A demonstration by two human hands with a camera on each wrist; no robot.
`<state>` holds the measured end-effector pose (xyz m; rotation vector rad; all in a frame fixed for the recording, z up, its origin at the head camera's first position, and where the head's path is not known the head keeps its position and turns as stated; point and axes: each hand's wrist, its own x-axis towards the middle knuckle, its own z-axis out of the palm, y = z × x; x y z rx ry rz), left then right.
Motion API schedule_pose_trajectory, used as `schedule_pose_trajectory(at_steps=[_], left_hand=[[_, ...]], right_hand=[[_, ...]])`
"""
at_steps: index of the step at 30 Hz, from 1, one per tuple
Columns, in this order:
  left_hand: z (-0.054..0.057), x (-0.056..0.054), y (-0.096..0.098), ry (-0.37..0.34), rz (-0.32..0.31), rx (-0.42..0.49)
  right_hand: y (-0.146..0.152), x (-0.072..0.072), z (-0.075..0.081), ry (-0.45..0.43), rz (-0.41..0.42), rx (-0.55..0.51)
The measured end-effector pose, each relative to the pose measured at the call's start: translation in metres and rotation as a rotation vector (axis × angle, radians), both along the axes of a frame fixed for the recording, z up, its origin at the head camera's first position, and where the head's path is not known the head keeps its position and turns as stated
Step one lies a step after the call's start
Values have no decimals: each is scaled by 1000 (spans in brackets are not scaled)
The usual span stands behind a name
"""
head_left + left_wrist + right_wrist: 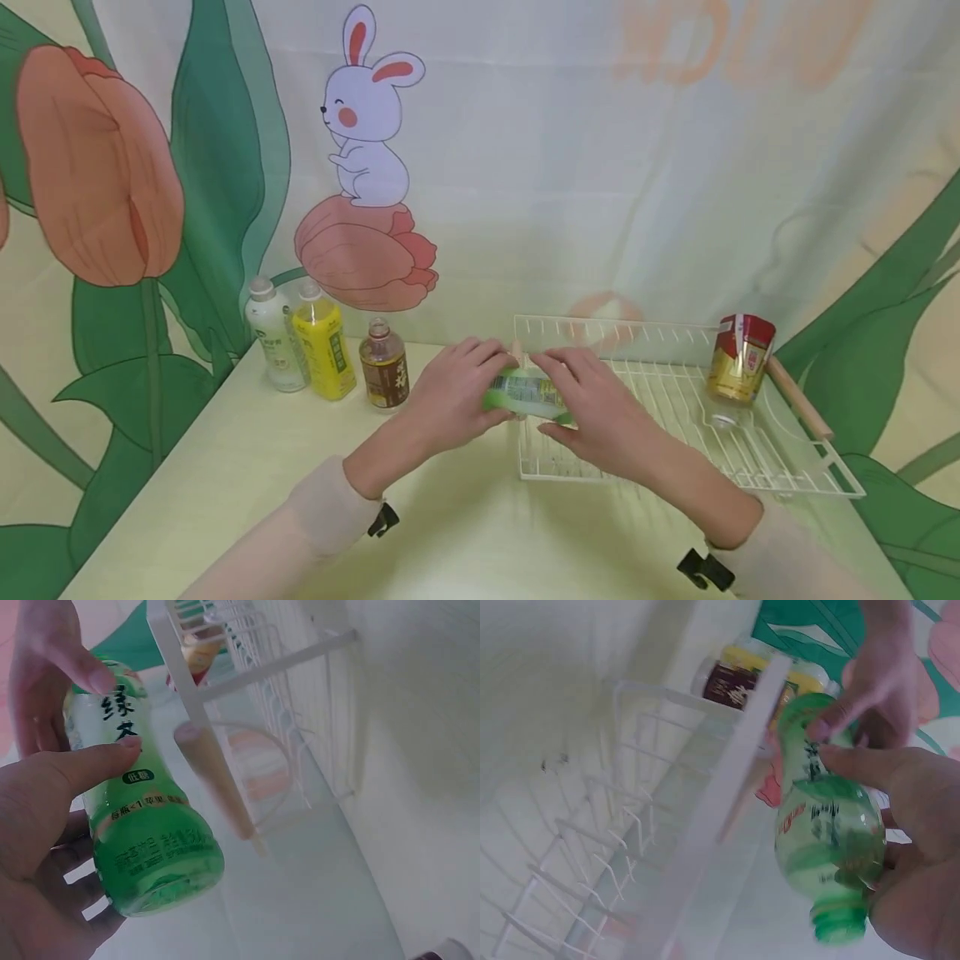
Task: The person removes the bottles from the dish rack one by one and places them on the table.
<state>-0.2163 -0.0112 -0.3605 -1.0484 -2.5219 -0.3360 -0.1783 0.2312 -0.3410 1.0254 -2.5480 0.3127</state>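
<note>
A green tea bottle (527, 394) lies sideways between my two hands, above the left edge of the white wire rack (645, 383). My left hand (457, 392) grips its base end, with the thumb across the label in the left wrist view. My right hand (600, 408) holds the end with the green cap (838, 921), its thumb on the label. In the right wrist view the cap is on the bottle. Part of the bottle is covered by fingers.
A red and gold container (742, 358) leans neck-down in the rack's right side, near a wooden handle (798, 398). At the table's left back stand a white bottle (276, 337), a yellow bottle (324, 346) and a brown-labelled bottle (385, 371). A printed curtain (525, 167) hangs behind.
</note>
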Motion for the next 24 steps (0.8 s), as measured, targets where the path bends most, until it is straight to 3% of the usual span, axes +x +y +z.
schedule_pose_trajectory(at_steps=[6,12,19,24], left_hand=[[-14,-13,-18,-96,59,90],[-32,-30,-34,-214,120,273],[-55,-44,-44,-280,170,450],[-66,-46,-47,-334,197,534]], right_hand=[[30,5,25,-24,-61,-70],[78,1,42,-152,-232,-152],[141,-19,26,-239,-403,-260],[177,-26,7,-231,-523,-326]])
